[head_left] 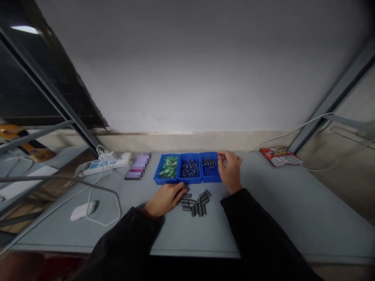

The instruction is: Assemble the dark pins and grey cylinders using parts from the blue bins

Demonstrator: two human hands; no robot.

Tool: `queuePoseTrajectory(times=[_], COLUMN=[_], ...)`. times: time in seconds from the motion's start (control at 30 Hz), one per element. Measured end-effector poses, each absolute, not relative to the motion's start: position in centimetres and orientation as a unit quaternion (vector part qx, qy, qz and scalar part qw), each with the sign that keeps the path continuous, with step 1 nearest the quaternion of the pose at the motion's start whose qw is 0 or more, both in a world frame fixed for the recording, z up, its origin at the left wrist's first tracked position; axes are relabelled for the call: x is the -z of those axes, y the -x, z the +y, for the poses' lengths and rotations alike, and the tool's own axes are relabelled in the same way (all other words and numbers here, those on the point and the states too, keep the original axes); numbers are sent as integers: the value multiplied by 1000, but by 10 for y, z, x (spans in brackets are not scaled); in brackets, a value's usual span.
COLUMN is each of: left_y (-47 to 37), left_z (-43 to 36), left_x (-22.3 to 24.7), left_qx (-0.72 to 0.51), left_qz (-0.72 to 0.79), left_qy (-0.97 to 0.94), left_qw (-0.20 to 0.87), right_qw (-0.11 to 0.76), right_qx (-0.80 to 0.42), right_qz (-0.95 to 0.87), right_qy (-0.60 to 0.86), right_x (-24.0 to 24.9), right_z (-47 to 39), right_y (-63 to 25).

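Three blue bins stand side by side on the grey table. Green-looking small parts [169, 167] fill the left bin [166, 181], and small shiny metal pins [190, 169] lie in the middle bin [190, 180]. Dark grey cylinders [209, 163] lie in the back of the right bin [211, 178]. My right hand [231, 171] is over that bin's right side, its fingers curled to a pinch; what they hold cannot be made out. My left hand [167, 198] rests on the table before the bins, fingers outstretched and slightly apart, tips beside a loose group of dark grey cylinders [200, 207].
Left of the bins lies a pixelated purple object [138, 166], with a white power strip [101, 164] and cables beyond. A white mouse-like object [83, 211] is at front left. On the right are a red packet [280, 157] and a metal frame post [331, 97]. A wall stands behind.
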State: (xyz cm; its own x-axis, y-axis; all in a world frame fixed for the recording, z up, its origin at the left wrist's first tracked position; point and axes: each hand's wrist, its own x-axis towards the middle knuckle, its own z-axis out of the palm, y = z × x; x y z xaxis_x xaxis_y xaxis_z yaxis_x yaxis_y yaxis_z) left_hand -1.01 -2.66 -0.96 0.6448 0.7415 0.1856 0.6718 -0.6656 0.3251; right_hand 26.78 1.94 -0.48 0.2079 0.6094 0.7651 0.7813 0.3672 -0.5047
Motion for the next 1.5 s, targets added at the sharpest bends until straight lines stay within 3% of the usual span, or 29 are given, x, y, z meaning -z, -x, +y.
queuePoseTrajectory(times=[0.17,0.8,1.17,1.3,1.5], left_y=[12,30,-3,-21,-26], left_z=[-28,-36,-4,11,0], left_x=[11,8,-36,-25,-3], left_qx=[-185,-171,-300,-373,-441], left_qz=[402,413,363,340,322], left_qy=[-888,-885,-861,-836,-826], left_qw=[128,130,194,217,138], right_qw=[520,516,491,464,464], right_qx=[119,74,35,26,13], right_qz=[-674,-709,-772,-786,-795], right_qy=[511,474,402,409,390], right_x=[3,-1,-1,1,6], right_z=[13,0,-16,-16,-11], right_y=[-262,-239,-217,-215,-221])
